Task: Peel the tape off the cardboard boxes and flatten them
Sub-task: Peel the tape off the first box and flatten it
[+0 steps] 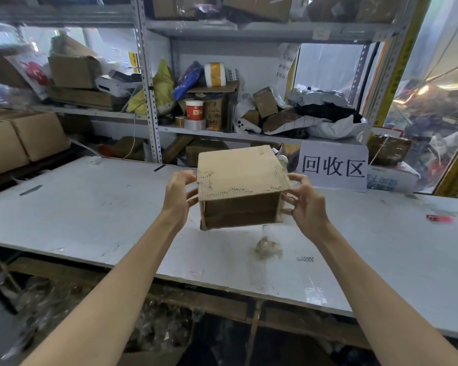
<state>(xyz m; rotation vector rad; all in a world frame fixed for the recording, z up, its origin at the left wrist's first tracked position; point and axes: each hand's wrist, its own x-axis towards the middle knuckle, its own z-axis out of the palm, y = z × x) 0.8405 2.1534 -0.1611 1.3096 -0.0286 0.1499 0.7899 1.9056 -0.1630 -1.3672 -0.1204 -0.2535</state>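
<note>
Small cardboard box (239, 178) held in the air over the middle of the white table (90, 207), 1 open end facing the camera. Left hand (181, 192) and right hand (306, 202) clamp its 2 sides, fingers curled on the walls. Looks light, empty, stiff at corners; top face scuffed where tape came off. Best grip: opposite side walls, then push diagonally to collapse. Crumpled tape wad (267, 248) lies below near the front edge.

White table (90, 212) carries a crumpled tape wad (268, 248); perhaps a red cutter (439, 218).
</note>
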